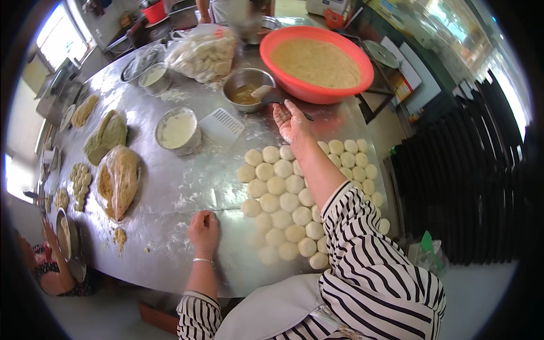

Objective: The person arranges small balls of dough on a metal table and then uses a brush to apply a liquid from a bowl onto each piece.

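My right hand (292, 122) reaches forward over the table and holds a pastry brush by its black handle (272, 99). The brush's pale head (261, 92) is at the inner right side of a steel bowl (227, 94) with yellowish-brown liquid in it. Under and around my right forearm lie many round, flattened pale dough pieces (269, 184) in close rows. My left hand (203, 229) rests on the metal tabletop (178, 178) left of these rows, fingers curled in and nothing seen in them.
A large red basin (367, 80) of beige mixture stands beyond my right hand. Left of the bowl are a white slotted scraper (222, 125), a tub of white powder (177, 129) and a bagged crumbly mass (119, 182). Dark stacked trays (459, 182) stand right. Another person's arm (63, 267) shows lower left.
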Demonstrator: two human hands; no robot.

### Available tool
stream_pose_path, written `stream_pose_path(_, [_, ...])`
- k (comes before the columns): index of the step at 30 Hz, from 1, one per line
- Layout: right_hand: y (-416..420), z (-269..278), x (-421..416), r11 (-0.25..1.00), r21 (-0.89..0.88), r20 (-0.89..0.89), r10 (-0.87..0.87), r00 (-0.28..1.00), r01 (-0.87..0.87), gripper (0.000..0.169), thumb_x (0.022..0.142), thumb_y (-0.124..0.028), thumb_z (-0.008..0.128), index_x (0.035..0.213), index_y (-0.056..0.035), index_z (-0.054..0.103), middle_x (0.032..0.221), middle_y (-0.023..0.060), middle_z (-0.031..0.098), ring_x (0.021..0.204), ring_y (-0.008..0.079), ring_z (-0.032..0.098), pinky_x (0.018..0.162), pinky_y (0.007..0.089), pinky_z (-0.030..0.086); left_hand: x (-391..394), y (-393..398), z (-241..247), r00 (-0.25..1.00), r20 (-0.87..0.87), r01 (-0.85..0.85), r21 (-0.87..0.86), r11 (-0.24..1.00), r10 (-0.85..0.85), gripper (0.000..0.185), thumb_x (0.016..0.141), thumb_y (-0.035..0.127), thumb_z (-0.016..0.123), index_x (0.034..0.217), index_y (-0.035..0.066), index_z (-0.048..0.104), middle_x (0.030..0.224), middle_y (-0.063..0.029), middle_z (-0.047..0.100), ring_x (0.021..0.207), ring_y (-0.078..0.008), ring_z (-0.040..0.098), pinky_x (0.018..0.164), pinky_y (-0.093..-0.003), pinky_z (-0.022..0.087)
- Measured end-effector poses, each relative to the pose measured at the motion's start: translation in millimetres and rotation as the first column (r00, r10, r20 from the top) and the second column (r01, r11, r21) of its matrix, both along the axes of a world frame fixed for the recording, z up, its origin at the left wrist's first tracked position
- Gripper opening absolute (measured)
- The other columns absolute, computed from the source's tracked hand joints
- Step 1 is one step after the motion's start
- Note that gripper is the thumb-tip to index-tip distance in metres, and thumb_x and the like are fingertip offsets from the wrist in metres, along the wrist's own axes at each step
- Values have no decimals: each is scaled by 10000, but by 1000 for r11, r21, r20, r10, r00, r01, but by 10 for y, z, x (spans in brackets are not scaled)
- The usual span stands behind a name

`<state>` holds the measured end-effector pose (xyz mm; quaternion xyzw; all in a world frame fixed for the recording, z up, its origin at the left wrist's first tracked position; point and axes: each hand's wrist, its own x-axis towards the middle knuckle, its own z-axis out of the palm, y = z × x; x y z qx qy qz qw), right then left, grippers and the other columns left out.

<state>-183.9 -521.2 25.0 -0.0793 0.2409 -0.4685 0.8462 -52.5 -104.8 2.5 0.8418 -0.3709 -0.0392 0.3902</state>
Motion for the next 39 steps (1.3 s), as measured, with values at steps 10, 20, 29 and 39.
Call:
stream_pose_path(10, [520,15,-1998,960,-190,-593,56,804,-207,250,919,-166,809,1099,-49,682,938,74,704,760,212,715,671,347,633,-8,-36,-61,1000,-18,25,-40,999,-25,65,944,116,734,944,63,695,808,-52,656,695,-175,627,674,-323,524])
stream_pose_path(20, [-142,372,-3445,889,-387,-899,-423,-116,-245,245,956,-237,740,898,0,727,842,142,735,720,252,729,657,404,591,5,-22,-56,999,-5,51,-22,998,-51,63,952,94,713,962,38,686,851,-72,671,718,-185,644,697,-330,536])
stream_pose_path(29, [420,389,-2373,503,-237,-492,-800,-343,-831,271,952,-259,629,1078,-44,733,1032,202,740,980,389,704,850,502,566,10,-28,-72,999,3,34,0,999,-34,78,960,122,706,961,46,691,847,-73,676,719,-192,654,701,-336,538])
stream_pose_path(39, [1074,158,-726,730,-439,-862,-178,474,-524,207,904,-218,703,981,-37,769,835,187,757,780,313,756,749,437,593,32,-3,-45,997,75,20,-1,1000,-20,82,944,132,722,957,58,691,820,-75,661,711,-203,648,688,-348,529])
